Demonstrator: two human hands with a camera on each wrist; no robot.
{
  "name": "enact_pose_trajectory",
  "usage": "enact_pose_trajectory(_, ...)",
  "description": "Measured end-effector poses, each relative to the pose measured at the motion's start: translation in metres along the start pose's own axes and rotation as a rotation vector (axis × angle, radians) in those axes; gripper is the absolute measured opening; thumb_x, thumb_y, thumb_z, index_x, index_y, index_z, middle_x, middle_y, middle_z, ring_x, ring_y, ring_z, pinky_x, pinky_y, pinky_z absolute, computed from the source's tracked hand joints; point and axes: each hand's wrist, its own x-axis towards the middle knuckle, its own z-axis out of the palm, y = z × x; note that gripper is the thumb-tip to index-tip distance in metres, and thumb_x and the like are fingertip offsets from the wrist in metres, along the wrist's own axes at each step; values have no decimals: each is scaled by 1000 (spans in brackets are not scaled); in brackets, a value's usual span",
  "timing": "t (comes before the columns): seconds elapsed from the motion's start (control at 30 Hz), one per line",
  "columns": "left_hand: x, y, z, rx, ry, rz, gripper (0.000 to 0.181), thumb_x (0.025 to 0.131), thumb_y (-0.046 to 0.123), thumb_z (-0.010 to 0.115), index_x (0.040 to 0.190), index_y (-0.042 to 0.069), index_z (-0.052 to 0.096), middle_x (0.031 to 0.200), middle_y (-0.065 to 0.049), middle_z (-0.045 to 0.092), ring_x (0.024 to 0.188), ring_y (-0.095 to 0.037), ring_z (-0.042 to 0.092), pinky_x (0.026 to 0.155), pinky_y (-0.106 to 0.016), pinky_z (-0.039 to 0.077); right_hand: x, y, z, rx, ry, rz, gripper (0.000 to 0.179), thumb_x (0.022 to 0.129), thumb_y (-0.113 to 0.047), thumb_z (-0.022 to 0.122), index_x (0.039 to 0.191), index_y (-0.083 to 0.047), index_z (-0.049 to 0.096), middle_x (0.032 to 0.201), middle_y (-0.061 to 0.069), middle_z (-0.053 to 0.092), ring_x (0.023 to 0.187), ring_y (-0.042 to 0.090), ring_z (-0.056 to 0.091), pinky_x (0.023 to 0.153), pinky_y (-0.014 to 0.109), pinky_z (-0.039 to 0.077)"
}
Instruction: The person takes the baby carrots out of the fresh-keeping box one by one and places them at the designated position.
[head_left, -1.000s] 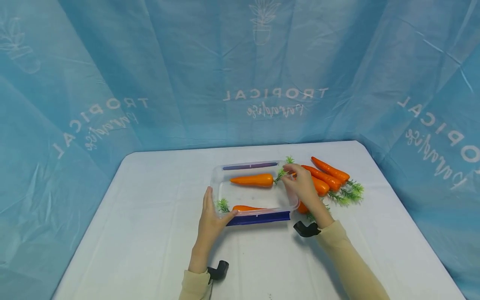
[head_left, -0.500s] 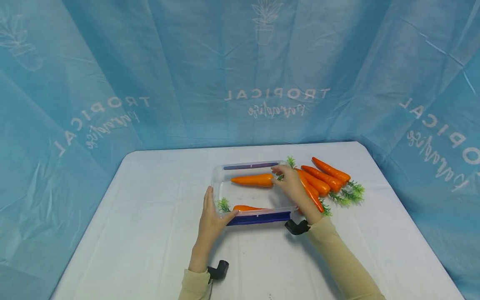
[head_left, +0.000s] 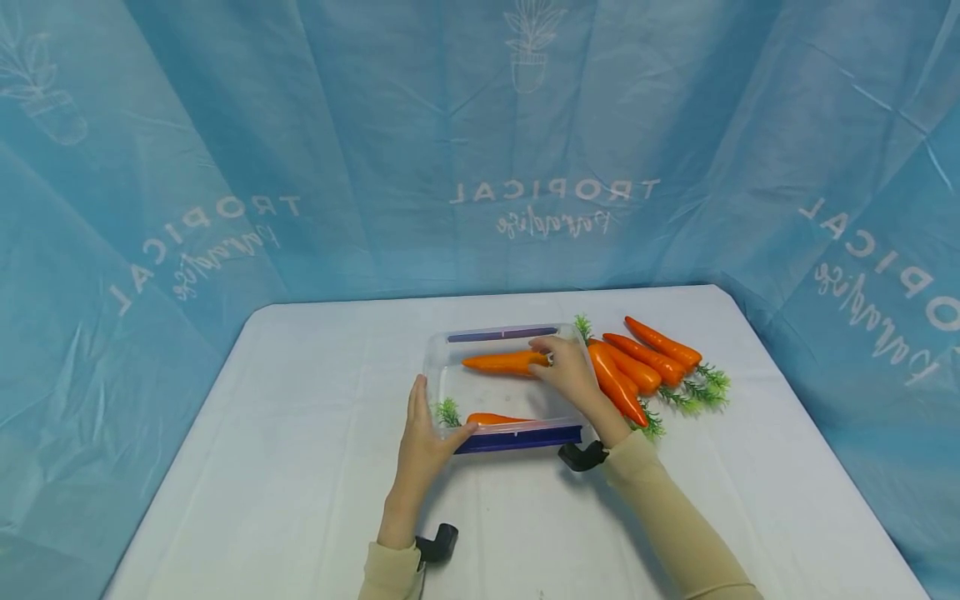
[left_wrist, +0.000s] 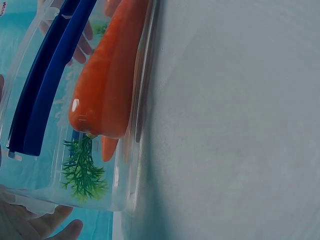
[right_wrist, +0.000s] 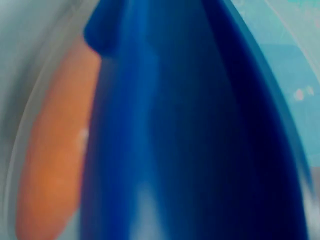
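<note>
A clear plastic container [head_left: 486, 398] with blue clip latches stands mid-table. My left hand [head_left: 422, 442] holds its near left corner, thumb at the front rim and fingers along the left wall. Inside, an orange carrot [head_left: 495, 363] lies across the back half, its tip pointing left. My right hand [head_left: 564, 368] reaches in over the right wall and grips this carrot's thick end, hiding most of its greens. A second carrot [head_left: 495, 418] lies along the front wall, leafy end left; the left wrist view shows it through the plastic. In the right wrist view, the blue latch [right_wrist: 175, 125] blocks the hand.
Several carrots [head_left: 645, 358] with green tops lie in a loose pile right of the container, close to its wall. Green leaves [head_left: 582, 327] show past its back right corner. The white table [head_left: 315, 433] ends at a blue curtain [head_left: 375, 167] behind.
My right hand has moved left, from the container's right rim onto the thick end of the back carrot. The left hand and the container have stayed in place.
</note>
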Motion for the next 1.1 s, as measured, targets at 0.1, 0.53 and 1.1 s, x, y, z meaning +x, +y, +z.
enact_pose_trajectory(0.1, 0, -1, 0, -6, -3, -10, 115, 72, 52, 77, 154, 10, 7, 160, -13, 12, 145, -34, 24, 114, -53, 29, 1, 1, 2, -21, -39, 20, 38, 86, -13, 70, 121, -1, 63, 123, 17, 65, 111, 31, 61, 96, 45, 51)
enact_pose_trajectory(0.53, 1, -1, 0, 7, -13, -8, 115, 74, 50, 76, 154, 9, 5, 160, -17, 12, 145, -37, 23, 114, -55, 29, 6, 8, 9, -138, -152, -11, 49, 85, -14, 71, 130, -1, 56, 131, 16, 59, 120, 30, 57, 104, 44, 45)
enact_pose_trajectory(1.1, 0, -1, 0, -8, -1, -6, 114, 73, 51, 77, 154, 9, 8, 160, -13, 13, 144, -34, 25, 114, -53, 30, 5, 11, 10, -195, -213, -19, 53, 84, -13, 72, 132, 0, 53, 130, 20, 56, 118, 33, 55, 105, 46, 44)
